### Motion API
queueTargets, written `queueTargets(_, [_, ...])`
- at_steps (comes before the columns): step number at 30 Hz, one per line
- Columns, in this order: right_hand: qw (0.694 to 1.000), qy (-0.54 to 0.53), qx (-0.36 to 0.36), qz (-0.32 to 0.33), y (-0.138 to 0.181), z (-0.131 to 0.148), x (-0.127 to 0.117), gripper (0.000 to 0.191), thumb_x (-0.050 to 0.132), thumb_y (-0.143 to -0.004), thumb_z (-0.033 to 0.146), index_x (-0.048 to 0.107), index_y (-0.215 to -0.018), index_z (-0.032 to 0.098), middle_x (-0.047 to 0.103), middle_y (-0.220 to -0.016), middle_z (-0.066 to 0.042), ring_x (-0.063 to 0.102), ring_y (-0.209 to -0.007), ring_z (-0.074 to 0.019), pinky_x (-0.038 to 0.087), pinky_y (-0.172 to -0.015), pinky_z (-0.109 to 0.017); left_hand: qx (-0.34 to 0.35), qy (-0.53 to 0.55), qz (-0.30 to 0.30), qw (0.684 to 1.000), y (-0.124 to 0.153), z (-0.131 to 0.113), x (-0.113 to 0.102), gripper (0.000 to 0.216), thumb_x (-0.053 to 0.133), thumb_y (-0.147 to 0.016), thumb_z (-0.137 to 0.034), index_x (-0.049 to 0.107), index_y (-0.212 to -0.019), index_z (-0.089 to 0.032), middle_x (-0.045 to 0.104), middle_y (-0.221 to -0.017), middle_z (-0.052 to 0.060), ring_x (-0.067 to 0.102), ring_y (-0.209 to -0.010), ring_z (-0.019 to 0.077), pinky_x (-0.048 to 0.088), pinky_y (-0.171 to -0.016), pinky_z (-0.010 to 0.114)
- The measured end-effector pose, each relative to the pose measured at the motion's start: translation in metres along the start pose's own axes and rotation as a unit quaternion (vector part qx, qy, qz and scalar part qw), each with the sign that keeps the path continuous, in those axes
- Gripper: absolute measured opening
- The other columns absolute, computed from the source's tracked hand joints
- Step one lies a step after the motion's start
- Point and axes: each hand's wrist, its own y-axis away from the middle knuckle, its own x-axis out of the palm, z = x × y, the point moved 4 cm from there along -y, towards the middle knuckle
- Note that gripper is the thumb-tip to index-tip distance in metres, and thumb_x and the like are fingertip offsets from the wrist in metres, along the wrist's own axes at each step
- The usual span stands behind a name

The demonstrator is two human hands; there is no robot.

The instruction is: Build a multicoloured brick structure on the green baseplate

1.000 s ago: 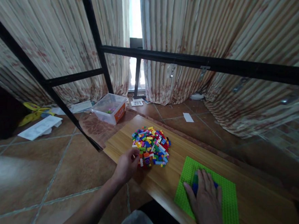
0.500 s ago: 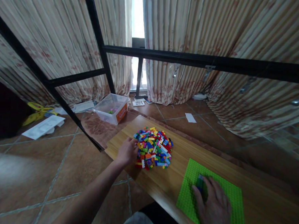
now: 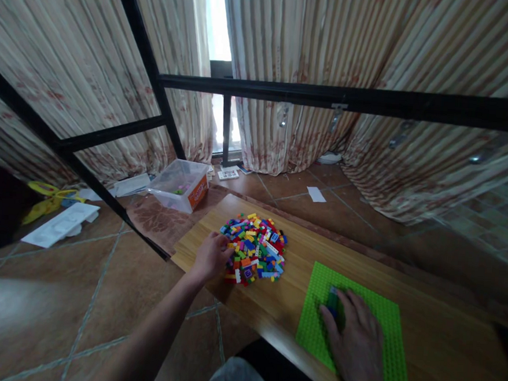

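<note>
- Centrally, the brick pile (image 3: 256,249) lies on the wooden table (image 3: 287,300); the left hand (image 3: 210,257), fingers curled, is at its left edge, grip indeterminable.
- Near right, the right hand (image 3: 356,340) arches over blue-green bricks (image 3: 333,300) on the green baseplate (image 3: 312,322); grip likewise unclear.

The left hand (image 3: 211,258) is now farther forward along the brick pile (image 3: 256,250) than one second ago.

The baseplate (image 3: 313,316) is studded plastic, the table (image 3: 283,303) smooth, apparently wood.
</note>
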Motion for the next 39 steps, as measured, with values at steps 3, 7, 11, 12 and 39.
queueTargets(3, [1.000, 0.000, 0.001, 0.001, 0.000, 0.001, 0.000, 0.064, 0.034, -0.089, 0.064, 0.052, -0.131, 0.018, 0.053, -0.135, -0.017, 0.045, -0.126, -0.0341, 0.036, -0.100, -0.055, -0.001, 0.024, -0.008, 1.000, 0.003, 0.002, -0.008, 0.016, 0.065, -0.076, -0.030, 0.068, -0.083, -0.016, 0.062, -0.094, 0.006, 0.058, -0.079, 0.0165, 0.044, -0.072, 0.026])
queueTargets(7, [1.000, -0.005, 0.007, 0.001, -0.001, 0.001, -0.001, 0.063, 0.036, -0.090, 0.063, 0.052, -0.130, 0.017, 0.053, -0.135, -0.016, 0.044, -0.127, -0.0333, 0.035, -0.101, -0.053, 0.005, 0.055, -0.007, 0.998, 0.009, 0.004, -0.016, 0.023, 0.064, -0.076, -0.038, 0.068, -0.084, -0.016, 0.060, -0.084, 0.003, 0.057, -0.073, 0.0155, 0.043, -0.067, 0.026])
queueTargets(11, [1.000, -0.014, 0.009, 0.006, -0.001, 0.002, -0.001, 0.062, 0.038, -0.090, 0.062, 0.053, -0.130, 0.017, 0.053, -0.135, -0.016, 0.044, -0.127, -0.0331, 0.035, -0.102, -0.054, -0.035, 0.085, -0.002, 0.996, 0.014, 0.008, -0.018, 0.025, 0.064, -0.074, -0.038, 0.067, -0.085, -0.016, 0.058, -0.068, -0.001, 0.055, -0.064, 0.0146, 0.040, -0.059, 0.024])
queueTargets(12, [1.000, -0.017, 0.010, 0.006, -0.001, 0.002, -0.001, 0.061, 0.038, -0.090, 0.061, 0.053, -0.129, 0.017, 0.054, -0.135, -0.016, 0.044, -0.128, -0.0330, 0.035, -0.102, -0.054, -0.043, 0.094, -0.002, 0.995, 0.015, 0.009, -0.018, 0.026, 0.064, -0.073, -0.037, 0.067, -0.085, -0.015, 0.058, -0.066, -0.002, 0.055, -0.062, 0.0144, 0.039, -0.058, 0.024])
queueTargets(39, [0.969, -0.245, -0.019, 0.023, 0.055, 0.042, -0.080, 0.025, 0.056, -0.092, 0.026, 0.063, -0.115, 0.023, 0.074, -0.096, -0.005, 0.069, -0.086, -0.0190, 0.058, -0.073, -0.032, 0.054, 0.300, 0.457, 0.836, 0.138, -0.146, 0.106, 0.036, 0.047, -0.085, -0.044, 0.054, -0.065, -0.015, 0.049, -0.058, -0.003, 0.043, -0.055, 0.0105, 0.029, -0.051, 0.023])
